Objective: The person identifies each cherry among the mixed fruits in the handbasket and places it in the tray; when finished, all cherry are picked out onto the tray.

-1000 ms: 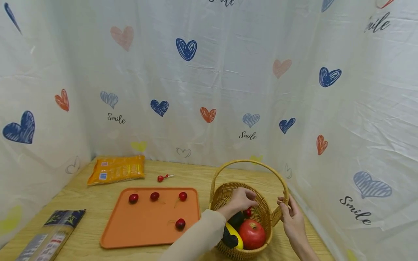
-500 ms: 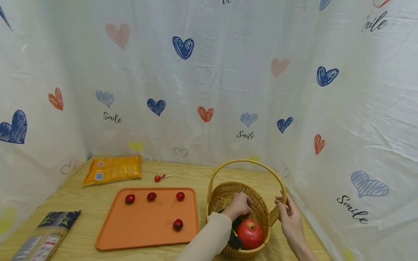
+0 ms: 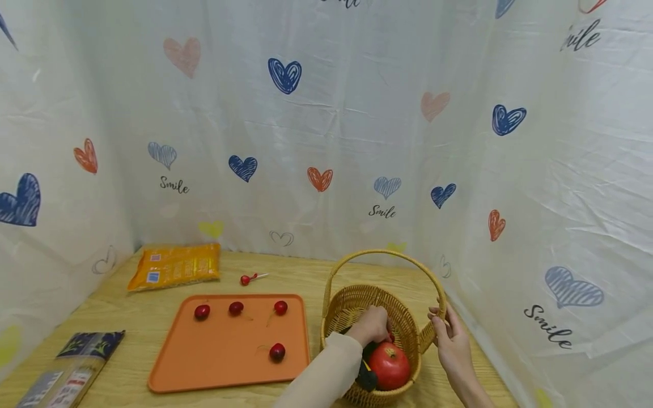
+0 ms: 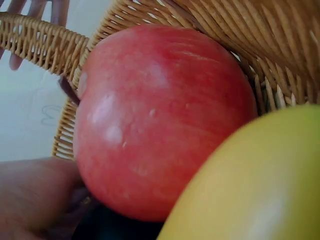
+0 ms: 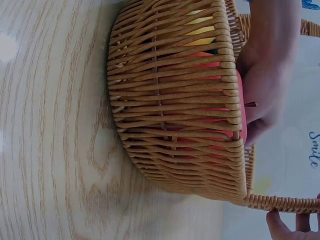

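Observation:
My left hand (image 3: 372,325) reaches down inside the wicker basket (image 3: 369,399), its curled fingers pinching a small red cherry (image 3: 391,337) that is mostly hidden. Just in front of that hand lies a large red apple (image 3: 389,367), whose stem shows in the left wrist view. A smooth yellow fruit (image 4: 255,185) and a dark, rounded thing (image 4: 122,225) sit against the apple. With thumb and fingers, my right hand (image 3: 454,345) grips the basket's handle (image 3: 442,294) at its right lower end; only its fingertips (image 5: 280,227) appear in the right wrist view.
Left of the basket an orange tray (image 3: 224,362) holds several cherries (image 3: 277,352). Behind it are a lollipop (image 3: 246,279) and an orange packet (image 3: 176,266). A long clear-and-blue packet (image 3: 76,368) lies at front left. A heart-printed curtain (image 3: 326,124) surrounds the table.
My left hand has gone lower and deeper into the basket, toward the cherry beside the apple. The right hand keeps its grip on the handle. The head view has shifted slightly.

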Motion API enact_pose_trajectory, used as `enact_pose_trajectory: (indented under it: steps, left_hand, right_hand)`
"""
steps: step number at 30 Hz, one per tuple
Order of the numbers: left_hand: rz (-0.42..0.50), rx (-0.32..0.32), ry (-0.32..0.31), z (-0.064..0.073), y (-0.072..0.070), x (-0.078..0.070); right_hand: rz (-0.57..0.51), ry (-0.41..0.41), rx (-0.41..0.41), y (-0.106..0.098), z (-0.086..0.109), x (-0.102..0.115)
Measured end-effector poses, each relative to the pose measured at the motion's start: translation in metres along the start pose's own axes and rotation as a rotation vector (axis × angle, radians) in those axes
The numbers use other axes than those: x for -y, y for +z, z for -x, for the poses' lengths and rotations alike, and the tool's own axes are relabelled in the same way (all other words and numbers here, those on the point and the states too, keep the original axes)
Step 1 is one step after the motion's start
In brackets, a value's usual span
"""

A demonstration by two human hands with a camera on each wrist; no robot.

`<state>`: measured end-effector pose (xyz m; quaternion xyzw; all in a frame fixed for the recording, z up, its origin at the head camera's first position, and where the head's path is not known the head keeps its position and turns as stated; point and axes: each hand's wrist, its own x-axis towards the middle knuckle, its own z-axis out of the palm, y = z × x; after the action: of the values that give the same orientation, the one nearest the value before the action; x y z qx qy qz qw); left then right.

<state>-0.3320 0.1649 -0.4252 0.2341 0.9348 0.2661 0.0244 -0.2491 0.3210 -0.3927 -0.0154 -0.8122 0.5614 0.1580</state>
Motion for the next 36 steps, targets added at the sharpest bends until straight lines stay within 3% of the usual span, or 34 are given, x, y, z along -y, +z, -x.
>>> enact_pose_trajectory:
  steps: [5,9,17,24,30,36]
  left_hand:
    - [0.269,-0.077,0.006,-0.001,-0.011,0.001]
    - [0.396,-0.099,0.038,0.006,-0.027,0.002]
    - [0.515,-0.106,0.090,0.027,-0.043,0.009]
    - [0.527,-0.111,0.105,0.042,-0.051,0.018]
    - [0.617,-0.077,0.139,0.072,-0.066,0.032]
    - [0.693,-0.092,0.118,0.098,-0.078,0.056]
  right_hand:
    - [-0.015,-0.017,-0.009,-0.001,-0.001,0.000]
    - [-0.015,-0.019,-0.002,-0.003,-0.002,0.000]
    - [0.010,0.010,0.012,-0.005,-0.002,0.001]
    - [0.019,-0.011,0.024,-0.004,-0.001,-0.001]
    - [0.017,-0.007,0.027,-0.001,0.000,-0.002]
    - [0.023,0.010,0.021,-0.001,0.000,-0.002]
